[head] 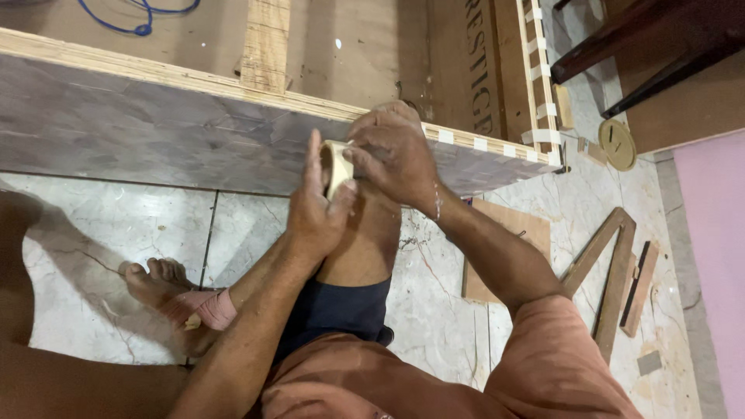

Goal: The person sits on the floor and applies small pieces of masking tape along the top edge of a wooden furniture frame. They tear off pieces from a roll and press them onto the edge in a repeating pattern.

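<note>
Beige tape, one roll (336, 167), sits between your two hands at the middle of the view, held just in front of the long panel's edge. Your left hand (316, 213) grips the roll from the near side, palm wrapped around its rim and thumb raised along it. Your right hand (396, 151) closes over the roll from the far side, fingertips pinching at its top edge. Both hands are clenched on the roll.

Behind the hands runs one long panel (155, 132) with a grey marbled face and a pale plywood edge; small white tape strips (481, 144) mark that edge toward the right. One wooden batten (264, 43) lies across the surface beyond it, and one blue cable (140, 19) curls at far left.

You sit on a marble tiled floor (93, 233). One bare foot (167, 291) rests at near left. On the right lie one flat brown board (504, 240), several narrow wooden offcuts (617, 271) and one round tan disc (617, 144).
</note>
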